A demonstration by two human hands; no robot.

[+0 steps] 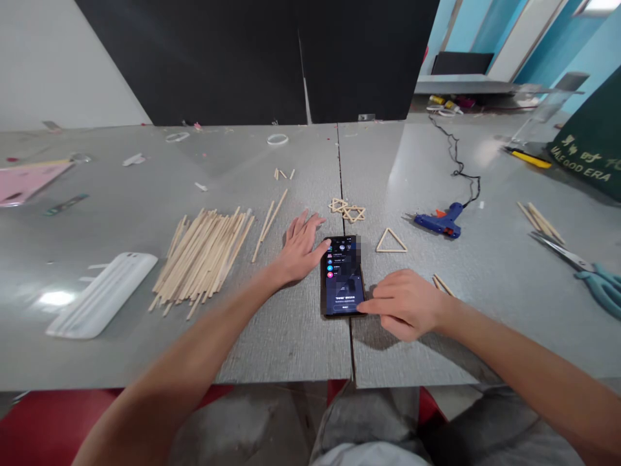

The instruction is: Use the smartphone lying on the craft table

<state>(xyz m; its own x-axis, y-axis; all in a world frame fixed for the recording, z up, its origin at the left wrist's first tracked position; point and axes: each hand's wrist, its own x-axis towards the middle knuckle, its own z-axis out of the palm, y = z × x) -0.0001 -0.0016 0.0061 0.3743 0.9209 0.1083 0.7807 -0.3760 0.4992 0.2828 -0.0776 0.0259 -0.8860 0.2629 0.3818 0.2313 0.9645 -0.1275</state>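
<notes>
Pale wood on grey, with a dark screen between my hands

My left hand point(299, 249) and right hand point(405, 303) flank a black phone point(342, 275) whose dark screen shows small red, blue and pink dots. The table point(291, 336) is grey with a fine woven grain. The heap of sticks point(204, 259) is pale tan, as are the stick triangle point(391, 242) and the two stick stars point(347, 210). The glue gun point(440, 221) is blue with an orange trigger and a black cord point(456, 155). The scissors point(589, 275) have teal handles. A white plastic tray point(103, 295) lies left, a pink sheet point(26, 180) beyond it. The green cloth point(592, 145) carries pale lettering. The knife point(530, 158) is yellow.
</notes>
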